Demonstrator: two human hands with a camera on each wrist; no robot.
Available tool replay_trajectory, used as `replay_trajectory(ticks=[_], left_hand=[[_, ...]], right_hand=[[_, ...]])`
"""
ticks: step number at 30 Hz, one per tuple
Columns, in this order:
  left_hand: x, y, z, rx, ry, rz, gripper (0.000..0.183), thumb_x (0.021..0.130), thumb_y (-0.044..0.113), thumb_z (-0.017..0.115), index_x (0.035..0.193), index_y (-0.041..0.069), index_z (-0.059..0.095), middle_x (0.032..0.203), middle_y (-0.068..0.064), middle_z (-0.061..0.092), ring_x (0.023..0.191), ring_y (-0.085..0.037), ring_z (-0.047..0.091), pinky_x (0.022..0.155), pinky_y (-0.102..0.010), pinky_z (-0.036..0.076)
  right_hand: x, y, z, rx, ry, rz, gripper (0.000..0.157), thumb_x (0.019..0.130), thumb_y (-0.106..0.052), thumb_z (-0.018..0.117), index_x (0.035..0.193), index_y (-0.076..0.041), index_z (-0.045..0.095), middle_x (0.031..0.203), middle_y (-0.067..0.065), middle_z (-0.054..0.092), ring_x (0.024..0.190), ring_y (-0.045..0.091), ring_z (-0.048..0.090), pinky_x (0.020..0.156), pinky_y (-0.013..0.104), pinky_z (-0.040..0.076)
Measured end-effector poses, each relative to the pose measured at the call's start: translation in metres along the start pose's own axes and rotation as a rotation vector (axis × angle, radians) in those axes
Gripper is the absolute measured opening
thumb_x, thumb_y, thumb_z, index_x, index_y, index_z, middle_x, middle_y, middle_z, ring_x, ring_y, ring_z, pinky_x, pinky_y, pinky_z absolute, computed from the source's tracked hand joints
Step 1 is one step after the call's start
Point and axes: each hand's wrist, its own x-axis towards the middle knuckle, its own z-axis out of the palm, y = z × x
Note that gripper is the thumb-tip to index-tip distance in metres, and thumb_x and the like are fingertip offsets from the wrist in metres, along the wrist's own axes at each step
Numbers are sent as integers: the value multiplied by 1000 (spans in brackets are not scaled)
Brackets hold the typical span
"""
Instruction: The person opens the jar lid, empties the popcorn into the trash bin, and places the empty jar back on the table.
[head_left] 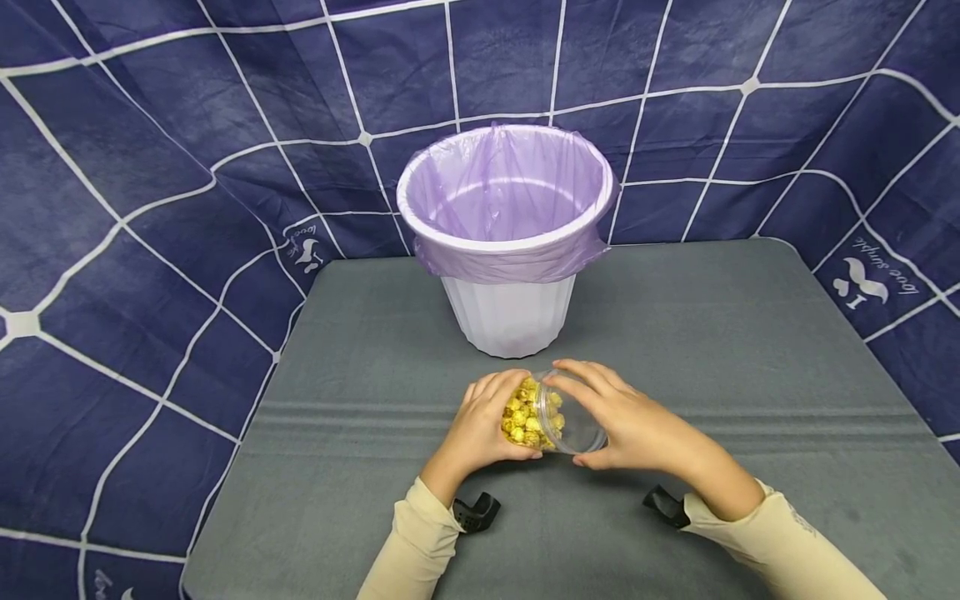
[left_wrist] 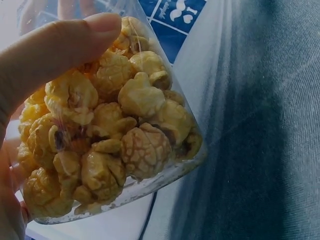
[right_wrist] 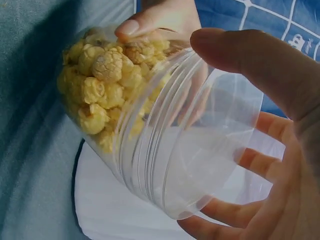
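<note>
A clear plastic jar of yellow caramel popcorn [head_left: 522,421] lies tilted sideways, low over the grey table. My left hand [head_left: 478,425] grips its popcorn-filled end; in the left wrist view the thumb [left_wrist: 65,47] crosses the jar wall. Ridged rings [right_wrist: 150,145] show around the jar's mouth in the right wrist view. Against that mouth is a clear cup-like container [right_wrist: 215,145] with no popcorn visible in it. My right hand [head_left: 630,425] holds this container, thumb on one side and fingers around the other. Whether the two parts are screwed together I cannot tell.
Behind the hands stands a white bin [head_left: 510,312] lined with a purple plastic bag [head_left: 495,196]. The table [head_left: 337,500] has a grey cloth cover. Blue cloth with white grid lines [head_left: 187,192] hangs behind and at both sides.
</note>
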Motion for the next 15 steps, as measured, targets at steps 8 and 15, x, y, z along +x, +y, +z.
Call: replay_trajectory(ticks=[8, 15], left_hand=[[-2, -2, 0, 12, 2, -11, 100, 47, 51, 82, 130, 14, 41, 128, -2, 45, 115, -19, 39, 92, -36, 31], [-3, -2, 0, 18, -3, -22, 101, 46, 52, 81, 130, 13, 41, 129, -2, 45, 116, -19, 39, 92, -35, 31]], right_hand=[[-3, 6, -11, 10, 5, 24, 97, 56, -33, 81, 138, -19, 30, 142, 5, 24, 123, 31, 30, 91, 47, 37], [-6, 20, -24, -8, 22, 73, 97, 59, -30, 81, 139, -18, 28, 141, 10, 25, 121, 37, 30, 88, 52, 36]])
